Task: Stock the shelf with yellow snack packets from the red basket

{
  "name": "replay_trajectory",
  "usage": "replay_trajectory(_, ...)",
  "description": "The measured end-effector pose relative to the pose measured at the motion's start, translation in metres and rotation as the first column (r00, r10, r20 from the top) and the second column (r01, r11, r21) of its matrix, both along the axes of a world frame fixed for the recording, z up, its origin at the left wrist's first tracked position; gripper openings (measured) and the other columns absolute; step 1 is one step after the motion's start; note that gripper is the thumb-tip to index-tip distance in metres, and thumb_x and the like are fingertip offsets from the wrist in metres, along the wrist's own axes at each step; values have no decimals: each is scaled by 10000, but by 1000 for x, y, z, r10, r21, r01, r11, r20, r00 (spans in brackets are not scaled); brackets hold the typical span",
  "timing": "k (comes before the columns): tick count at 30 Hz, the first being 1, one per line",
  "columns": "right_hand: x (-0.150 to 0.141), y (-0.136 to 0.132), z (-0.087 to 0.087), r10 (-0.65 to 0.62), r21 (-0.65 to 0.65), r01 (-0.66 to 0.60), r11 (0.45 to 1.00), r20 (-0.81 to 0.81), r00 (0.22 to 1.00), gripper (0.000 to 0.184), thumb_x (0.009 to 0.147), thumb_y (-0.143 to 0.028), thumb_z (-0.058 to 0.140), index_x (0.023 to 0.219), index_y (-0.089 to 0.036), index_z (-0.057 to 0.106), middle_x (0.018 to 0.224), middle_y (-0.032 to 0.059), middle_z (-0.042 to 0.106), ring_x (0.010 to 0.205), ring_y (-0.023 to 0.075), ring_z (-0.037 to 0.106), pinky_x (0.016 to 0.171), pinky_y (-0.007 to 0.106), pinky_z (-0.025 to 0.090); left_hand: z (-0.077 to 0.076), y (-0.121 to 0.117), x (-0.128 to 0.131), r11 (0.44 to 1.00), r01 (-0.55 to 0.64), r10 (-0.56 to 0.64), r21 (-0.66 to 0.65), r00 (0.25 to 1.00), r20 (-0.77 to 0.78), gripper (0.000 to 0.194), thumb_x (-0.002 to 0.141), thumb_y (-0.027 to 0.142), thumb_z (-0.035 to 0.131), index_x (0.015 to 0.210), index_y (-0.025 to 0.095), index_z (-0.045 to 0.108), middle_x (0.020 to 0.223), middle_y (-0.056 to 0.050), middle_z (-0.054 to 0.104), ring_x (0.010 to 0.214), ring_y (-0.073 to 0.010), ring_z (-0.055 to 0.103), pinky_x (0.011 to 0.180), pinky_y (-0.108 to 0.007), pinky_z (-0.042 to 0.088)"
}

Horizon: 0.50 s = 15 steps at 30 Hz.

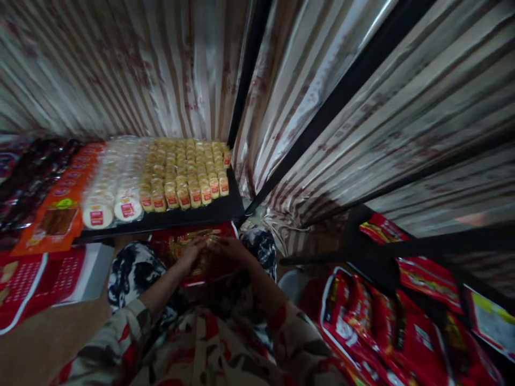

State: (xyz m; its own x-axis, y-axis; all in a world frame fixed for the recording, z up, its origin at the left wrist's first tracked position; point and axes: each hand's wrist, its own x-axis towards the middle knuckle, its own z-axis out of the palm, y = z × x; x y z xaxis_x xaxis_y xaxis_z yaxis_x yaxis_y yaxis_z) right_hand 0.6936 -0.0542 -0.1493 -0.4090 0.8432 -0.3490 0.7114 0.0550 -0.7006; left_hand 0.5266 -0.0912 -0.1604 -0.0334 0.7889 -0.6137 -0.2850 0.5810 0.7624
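Observation:
My left hand (192, 253) and my right hand (226, 247) meet over a red box (193, 256) with gold print that rests on my lap. Both hands have their fingers curled on the box's top near its far edge, close together. Whether they grip a flap or something small inside is too dim and blurred to tell. My sleeves are patterned in red, white and grey.
A black shelf (209, 210) ahead holds rows of yellow packs (183, 169), round white packs (112, 187) and orange packets (60, 212). Red boxes (36, 279) lie at left. Several red bags (382, 327) fill a bin at right. Striped curtains (341, 107) hang behind.

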Motion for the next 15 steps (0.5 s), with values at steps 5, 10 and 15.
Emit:
replay_trajectory(5,-1,1,19,-120,-154,73,985,-318,941,251,846,-310,504,962,-182,686,939,31,701,875,173,639,764,270,503,46,3,-2,989,-11,20,147,998,-64,341,606,233,714,926,161,621,723,-3,660,575,-97,587,501,-182,389)
replay_trajectory(10,-9,1,43,-447,-441,222,870,-513,732,299,741,-350,664,994,-193,646,942,28,684,881,176,642,756,291,528,82,18,-10,990,43,-22,137,988,-150,239,639,177,667,870,129,631,642,-3,646,531,-84,560,499,-180,390)
replay_trajectory(15,-16,1,67,-605,-578,269,771,-533,591,265,810,-394,625,967,-183,595,870,31,684,701,132,671,647,259,554,103,27,-16,981,-17,37,194,994,-100,339,614,211,695,933,134,610,713,-9,652,562,-84,584,536,-189,432)
